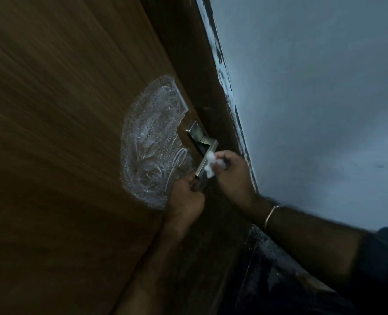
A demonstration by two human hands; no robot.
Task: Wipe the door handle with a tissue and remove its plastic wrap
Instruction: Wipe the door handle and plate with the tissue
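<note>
- On the wooden door point(63, 133), your left hand point(186, 198) pinches the door handle point(207, 159) at its near end.
- Your right hand point(232, 176) pinches the tissue point(211, 164) against the handle.
- Left of it, scribbled plastic wrap point(152, 142) clings to the door.

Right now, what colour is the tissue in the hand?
White. The tissue is bunched against the silvery door handle, seen in the head view.
</note>
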